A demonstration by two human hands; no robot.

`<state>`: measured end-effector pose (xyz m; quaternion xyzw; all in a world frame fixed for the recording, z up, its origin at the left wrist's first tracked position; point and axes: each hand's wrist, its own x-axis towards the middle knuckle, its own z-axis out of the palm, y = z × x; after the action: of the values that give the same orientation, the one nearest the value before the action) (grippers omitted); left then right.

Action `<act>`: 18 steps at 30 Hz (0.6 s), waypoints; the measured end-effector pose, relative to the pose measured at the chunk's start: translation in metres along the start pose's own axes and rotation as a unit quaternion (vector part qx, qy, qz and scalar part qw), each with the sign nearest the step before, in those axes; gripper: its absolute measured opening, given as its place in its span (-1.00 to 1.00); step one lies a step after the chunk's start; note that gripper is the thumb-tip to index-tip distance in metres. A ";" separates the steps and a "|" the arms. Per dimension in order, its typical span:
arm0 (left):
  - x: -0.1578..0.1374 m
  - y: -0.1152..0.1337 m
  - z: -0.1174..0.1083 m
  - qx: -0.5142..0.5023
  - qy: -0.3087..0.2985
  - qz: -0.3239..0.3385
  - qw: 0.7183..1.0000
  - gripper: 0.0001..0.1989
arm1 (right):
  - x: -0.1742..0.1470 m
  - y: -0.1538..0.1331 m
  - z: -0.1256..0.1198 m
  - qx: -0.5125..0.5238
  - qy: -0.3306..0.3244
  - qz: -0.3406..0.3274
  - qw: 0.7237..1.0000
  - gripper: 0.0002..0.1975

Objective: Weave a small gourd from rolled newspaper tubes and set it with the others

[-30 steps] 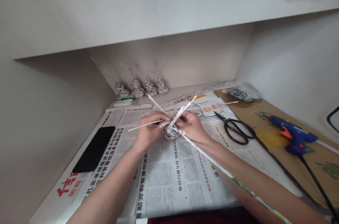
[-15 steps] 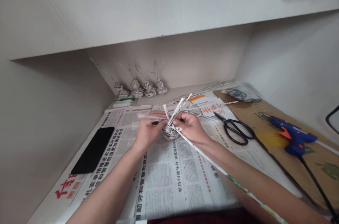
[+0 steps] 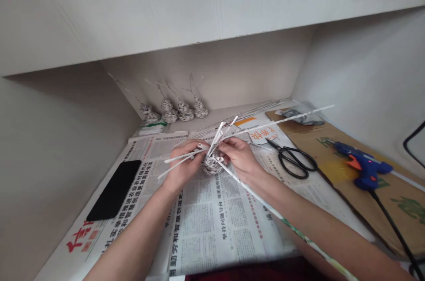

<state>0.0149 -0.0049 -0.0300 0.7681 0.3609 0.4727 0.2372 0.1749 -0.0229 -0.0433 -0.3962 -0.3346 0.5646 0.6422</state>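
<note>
Between my hands, above the newspaper, is a small round woven piece of rolled paper strips (image 3: 212,167), with several loose strips sticking up and out of its top. My left hand (image 3: 186,163) is closed at its left side, thumb and fingers pinching strips whose ends point left. My right hand (image 3: 241,157) is closed at the right side, fingertips pinching a strip near the rim. One long paper strip (image 3: 262,201) runs from the weave down along my right forearm. Another long thin strip (image 3: 292,118) reaches out to the upper right from beside my right fingers.
Several finished woven gourd shapes (image 3: 184,111) stand along the back wall. Black-handled scissors (image 3: 292,161) lie to the right, beside a blue glue gun (image 3: 367,163) on cardboard (image 3: 361,223). A black phone (image 3: 114,190) lies left on the newspaper (image 3: 199,236). Loose paper rods (image 3: 232,119) lie at the back.
Strips by my left hand now point left and downward, apart from each other. A long strip by my right hand has swung up to the upper right. The view has shifted slightly.
</note>
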 end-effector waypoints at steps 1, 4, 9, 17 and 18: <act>0.000 0.001 0.000 0.010 0.004 -0.008 1.000 -0.91 | -0.001 0.000 0.000 -0.005 0.000 -0.006 1.000 -0.68; -0.001 0.003 -0.002 0.055 0.017 -0.026 0.998 -0.92 | -0.005 0.000 -0.001 -0.030 -0.031 -0.028 0.999 -0.67; -0.002 0.006 -0.003 0.101 0.023 -0.019 0.994 -0.90 | -0.013 0.000 -0.007 -0.108 -0.093 -0.104 0.984 -0.76; 0.004 0.007 -0.005 0.061 -0.006 0.016 0.998 -0.91 | -0.011 0.000 -0.006 -0.139 -0.109 -0.121 0.977 -0.80; 0.005 0.006 -0.006 0.059 -0.011 0.023 0.998 -0.91 | -0.011 0.000 -0.006 -0.144 -0.104 -0.115 0.977 -0.80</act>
<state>0.0129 -0.0045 -0.0204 0.7940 0.3683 0.4471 0.1844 0.1784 -0.0344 -0.0454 -0.3825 -0.5200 0.4711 0.6011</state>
